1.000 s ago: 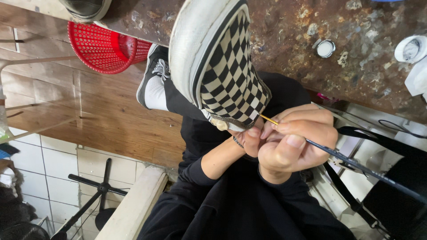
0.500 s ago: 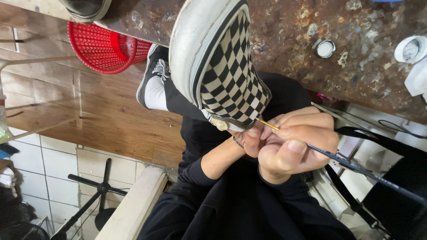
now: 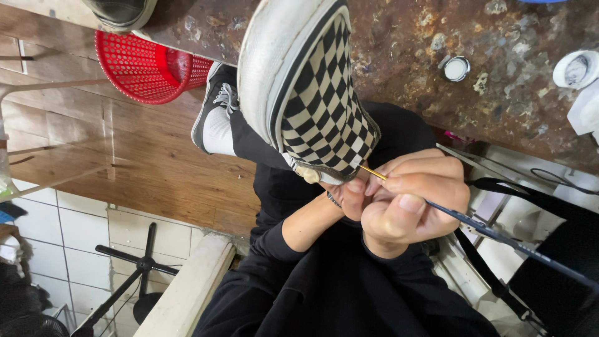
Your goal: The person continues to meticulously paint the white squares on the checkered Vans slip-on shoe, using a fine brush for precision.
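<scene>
We hold a checkered slip-on shoe (image 3: 312, 100) upside-facing before us, toe pointing away and up in the head view; its upper carries a black-and-cream checkerboard, a black band borders the pattern, and a thick off-white rubber sidewall, scuffed and greyed, wraps the left flank and toe. The shoe sits above our lap, in front of the stained brown workbench (image 3: 499, 81); its heel end meets our hands.

Left hand (image 3: 350, 198): closed against the heel edge of the shoe, fingers mostly hidden behind the right hand; we cannot tell exactly how the fingers wrap it.

Right hand (image 3: 409, 203): curled shut around a thin paintbrush (image 3: 499, 234); dark handle runs down to the right, gold ferrule points toward the heel edge; the tip itself is too small to resolve, so contact is uncertain.

Surroundings: a red perforated basket (image 3: 143, 68) lies on the wooden floor (image 3: 125, 162) to the left; a foot in a black sneaker (image 3: 212, 109) with white sock rests just beside it; a small round white cap (image 3: 457, 68) and a white cup (image 3: 575, 68) stand on the workbench, well apart from the shoe.
</scene>
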